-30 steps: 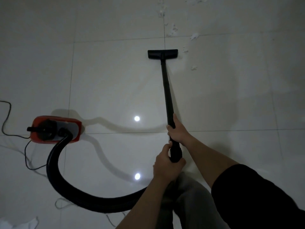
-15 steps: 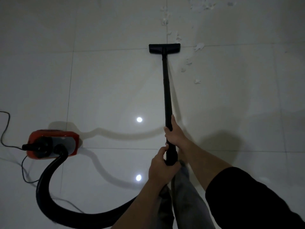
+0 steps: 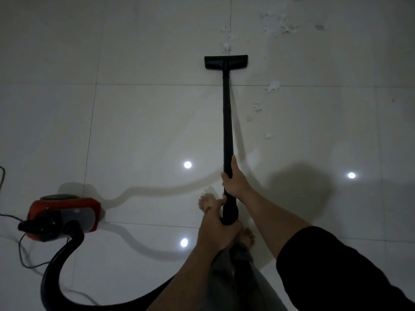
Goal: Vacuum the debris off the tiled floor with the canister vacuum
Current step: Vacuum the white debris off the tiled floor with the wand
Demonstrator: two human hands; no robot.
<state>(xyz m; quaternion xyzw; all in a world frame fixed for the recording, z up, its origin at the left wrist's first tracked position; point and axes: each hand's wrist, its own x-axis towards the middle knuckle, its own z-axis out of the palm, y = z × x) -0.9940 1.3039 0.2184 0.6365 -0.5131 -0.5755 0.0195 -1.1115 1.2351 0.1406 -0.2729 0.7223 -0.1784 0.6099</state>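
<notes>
Centre frame: both hands wrapped tight around black wand (image 3: 227, 122).
Right hand (image 3: 234, 180) above left hand (image 3: 216, 230); floor head (image 3: 226, 62) flat on tile, white debris (image 3: 273, 85) right of it, red canister (image 3: 64, 217) lower left.

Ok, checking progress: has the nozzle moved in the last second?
Yes. The nozzle has gone forward: it was short of the crosswise grout line a second ago and now lies beyond it.

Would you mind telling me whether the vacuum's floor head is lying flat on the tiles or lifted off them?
Apparently flat: the floor head sits square on the tiled floor with no visible gap or shadow beneath it.
</notes>
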